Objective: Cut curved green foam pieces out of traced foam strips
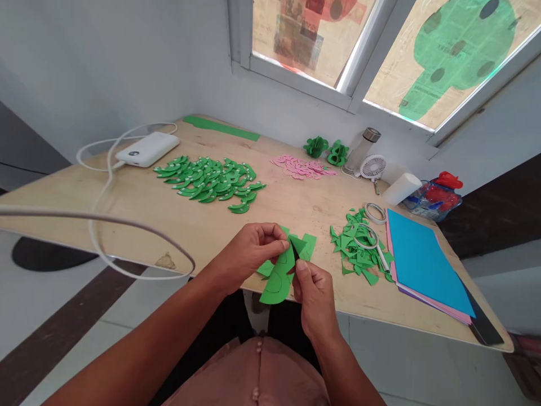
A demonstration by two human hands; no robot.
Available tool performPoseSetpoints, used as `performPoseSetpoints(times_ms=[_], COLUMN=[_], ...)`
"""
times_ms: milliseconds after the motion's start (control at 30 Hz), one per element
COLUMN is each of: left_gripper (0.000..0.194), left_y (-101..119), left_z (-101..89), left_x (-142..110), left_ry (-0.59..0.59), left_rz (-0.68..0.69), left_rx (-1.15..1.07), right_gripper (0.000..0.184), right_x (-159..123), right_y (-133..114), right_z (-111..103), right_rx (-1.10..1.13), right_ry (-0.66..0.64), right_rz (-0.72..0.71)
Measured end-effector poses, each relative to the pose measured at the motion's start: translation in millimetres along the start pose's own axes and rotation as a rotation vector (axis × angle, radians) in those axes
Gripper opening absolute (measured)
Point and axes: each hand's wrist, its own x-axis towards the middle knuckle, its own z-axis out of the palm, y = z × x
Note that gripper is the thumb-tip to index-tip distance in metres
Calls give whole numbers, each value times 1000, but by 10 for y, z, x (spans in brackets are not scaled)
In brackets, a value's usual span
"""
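Left hand (264, 246) pinching the outlined green paper (279, 277) near the front of the table (291, 206), I grip what look like black scissors (295, 251) in my right hand (316, 290). If the paper flexes, the blade could stray off the drawn curve or nick my left fingertips.

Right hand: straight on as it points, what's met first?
Likely the green paper pinched in the left hand; the right hand points forward and slightly left, its dark tool at the sheet. Exact depth is unclear.
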Motion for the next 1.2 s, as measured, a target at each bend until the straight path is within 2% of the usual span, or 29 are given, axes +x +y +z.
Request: performPoseSetpoints(times_ms=[367,767,1000,1200], left_gripper=[16,15,18,21], left_y=[-11,-35,-185,-240], left_z=[-35,-14,31,119], left_x=[9,35,82,55], left_ry=[-27,-40,125,275], left_rz=[1,-29,-32,-17], left_rx=[39,44,-77,-266], right_gripper=[48,45,45,38], right_x=[37,46,64,10], right_y=[47,57,49,102], right_z=[-27,-82,-121,-102], right_rx=[-31,-16,143,146], right_ry=[-22,26,151,144], right_rz=[-19,-14,30,63])
